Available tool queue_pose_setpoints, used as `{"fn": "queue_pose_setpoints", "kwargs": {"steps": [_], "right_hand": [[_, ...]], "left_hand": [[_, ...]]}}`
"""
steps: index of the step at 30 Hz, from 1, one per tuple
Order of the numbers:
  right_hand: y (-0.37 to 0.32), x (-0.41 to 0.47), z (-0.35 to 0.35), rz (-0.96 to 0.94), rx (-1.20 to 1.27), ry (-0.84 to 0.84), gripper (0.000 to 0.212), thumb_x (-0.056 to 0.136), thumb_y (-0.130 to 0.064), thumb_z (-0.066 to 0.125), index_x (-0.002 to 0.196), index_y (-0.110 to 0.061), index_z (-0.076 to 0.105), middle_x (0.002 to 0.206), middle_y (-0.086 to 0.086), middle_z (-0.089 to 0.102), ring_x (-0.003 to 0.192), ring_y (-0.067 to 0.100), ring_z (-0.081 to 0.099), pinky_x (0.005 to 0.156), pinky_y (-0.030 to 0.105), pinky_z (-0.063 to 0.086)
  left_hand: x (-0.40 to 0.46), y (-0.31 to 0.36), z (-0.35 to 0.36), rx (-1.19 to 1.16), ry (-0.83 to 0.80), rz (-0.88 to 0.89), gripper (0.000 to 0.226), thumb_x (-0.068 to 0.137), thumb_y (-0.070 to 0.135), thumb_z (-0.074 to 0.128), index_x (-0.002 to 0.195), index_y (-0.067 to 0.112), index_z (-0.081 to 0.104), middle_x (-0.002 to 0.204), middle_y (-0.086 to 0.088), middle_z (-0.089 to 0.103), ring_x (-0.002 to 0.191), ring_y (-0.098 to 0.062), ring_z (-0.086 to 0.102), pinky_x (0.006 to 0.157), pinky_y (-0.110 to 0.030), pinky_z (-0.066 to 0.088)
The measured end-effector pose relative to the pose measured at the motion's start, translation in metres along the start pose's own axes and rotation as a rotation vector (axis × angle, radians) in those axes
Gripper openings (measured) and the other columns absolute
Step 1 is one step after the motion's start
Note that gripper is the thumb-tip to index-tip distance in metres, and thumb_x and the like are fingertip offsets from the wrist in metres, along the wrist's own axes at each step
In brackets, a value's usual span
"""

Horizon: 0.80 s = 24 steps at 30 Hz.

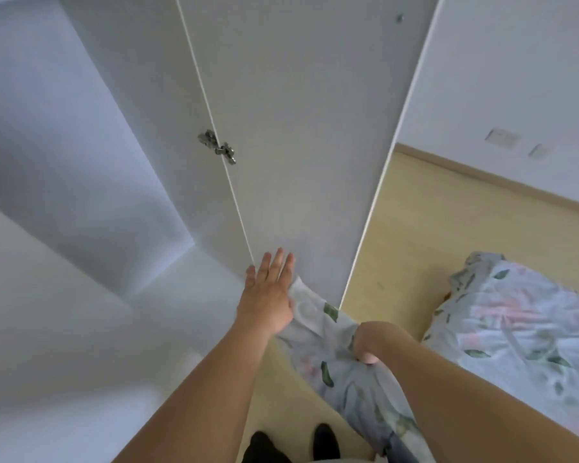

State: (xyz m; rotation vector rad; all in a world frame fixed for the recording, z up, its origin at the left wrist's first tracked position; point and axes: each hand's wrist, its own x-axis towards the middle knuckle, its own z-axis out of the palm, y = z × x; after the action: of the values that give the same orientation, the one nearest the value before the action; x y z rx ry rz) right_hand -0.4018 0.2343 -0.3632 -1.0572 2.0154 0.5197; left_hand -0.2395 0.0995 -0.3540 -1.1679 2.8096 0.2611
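Two hands work at a white wardrobe door (298,128). The left hand (268,295) is flat at the door's lower edge, fingers straight and slightly apart; whether it touches cannot be told. The right hand (370,342) clenches a flowered sheet (318,322) hanging between the arms. Matching bedding (515,322) lies to the right.
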Motion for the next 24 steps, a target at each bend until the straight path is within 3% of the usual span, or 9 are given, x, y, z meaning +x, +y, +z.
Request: {"fn": "queue_pose_setpoints", "kwargs": {"steps": [4, 7, 9, 12, 16, 20, 22, 24], "right_hand": [[0.046, -0.007, 0.005, 0.088, -0.015, -0.074, 0.042, 0.083, -0.025, 0.055, 0.124, -0.017, 0.055, 0.122, 0.004, 0.058, 0.111, 0.025, 0.056, 0.095, 0.039, 0.047], [0.082, -0.02, 0.01, 0.174, 0.02, -0.12, 0.046, 0.087, -0.026, 0.052, 0.131, -0.015, 0.049, 0.128, 0.005, 0.052, 0.117, 0.028, 0.051, 0.097, 0.039, 0.043], [0.1, -0.031, 0.013, 0.22, 0.047, -0.108, 0.043, 0.09, -0.026, 0.049, 0.132, -0.013, 0.047, 0.131, 0.007, 0.05, 0.119, 0.028, 0.05, 0.097, 0.039, 0.042], [0.121, -0.039, 0.021, 0.303, 0.085, -0.101, 0.042, 0.093, -0.026, 0.046, 0.133, -0.012, 0.046, 0.132, 0.006, 0.05, 0.12, 0.028, 0.05, 0.095, 0.039, 0.042], [0.138, -0.043, 0.027, 0.319, 0.131, -0.08, 0.037, 0.095, -0.027, 0.043, 0.129, -0.014, 0.05, 0.128, 0.002, 0.055, 0.117, 0.023, 0.054, 0.089, 0.034, 0.043], [0.15, -0.042, 0.031, 0.321, 0.18, -0.053, 0.038, 0.094, -0.028, 0.042, 0.129, -0.016, 0.05, 0.127, 0.001, 0.056, 0.117, 0.022, 0.055, 0.097, 0.035, 0.042], [0.15, -0.038, 0.031, 0.297, 0.162, -0.056, 0.038, 0.093, -0.026, 0.044, 0.129, -0.014, 0.051, 0.127, 0.003, 0.056, 0.116, 0.024, 0.054, 0.095, 0.036, 0.043], [0.15, -0.032, 0.03, 0.241, 0.153, -0.057, 0.038, 0.091, -0.024, 0.047, 0.127, -0.011, 0.053, 0.126, 0.005, 0.057, 0.115, 0.027, 0.055, 0.096, 0.037, 0.045]], "left_hand": [[0.021, 0.062, -0.011, 0.138, 0.072, 0.3, 0.085, 0.086, 0.013, 0.044, 0.152, 0.024, -0.009, 0.16, 0.003, -0.018, 0.145, -0.02, -0.023, 0.119, -0.046, -0.005], [0.04, 0.101, -0.023, 0.288, 0.028, 0.522, 0.084, 0.086, 0.024, 0.053, 0.153, 0.02, 0.003, 0.162, 0.001, -0.01, 0.147, -0.02, -0.016, 0.118, -0.043, -0.01], [0.053, 0.126, -0.032, 0.357, 0.007, 0.57, 0.082, 0.086, 0.034, 0.052, 0.153, 0.018, 0.007, 0.162, -0.002, -0.008, 0.147, -0.021, -0.015, 0.115, -0.042, -0.015], [0.072, 0.161, -0.044, 0.627, 0.048, 0.523, 0.077, 0.091, 0.045, 0.038, 0.153, 0.016, 0.003, 0.162, -0.007, -0.008, 0.147, -0.026, -0.014, 0.111, -0.047, -0.022], [0.094, 0.176, -0.065, 0.965, 0.067, 0.292, 0.064, 0.094, 0.035, 0.018, 0.153, 0.011, 0.007, 0.161, -0.014, 0.0, 0.147, -0.035, -0.008, 0.112, -0.055, -0.018], [0.095, 0.175, -0.072, 1.177, 0.052, 0.225, 0.057, 0.097, 0.031, 0.027, 0.149, 0.01, 0.029, 0.158, -0.016, 0.021, 0.145, -0.04, 0.005, 0.111, -0.059, -0.014], [0.09, 0.182, -0.069, 1.214, -0.006, 0.22, 0.047, 0.096, 0.028, 0.037, 0.14, 0.015, 0.046, 0.15, -0.017, 0.035, 0.14, -0.042, 0.017, 0.112, -0.061, -0.006], [0.087, 0.191, -0.067, 1.194, -0.046, 0.209, 0.039, 0.095, 0.024, 0.039, 0.129, 0.019, 0.057, 0.138, -0.015, 0.049, 0.128, -0.039, 0.032, 0.11, -0.057, 0.016]]}}
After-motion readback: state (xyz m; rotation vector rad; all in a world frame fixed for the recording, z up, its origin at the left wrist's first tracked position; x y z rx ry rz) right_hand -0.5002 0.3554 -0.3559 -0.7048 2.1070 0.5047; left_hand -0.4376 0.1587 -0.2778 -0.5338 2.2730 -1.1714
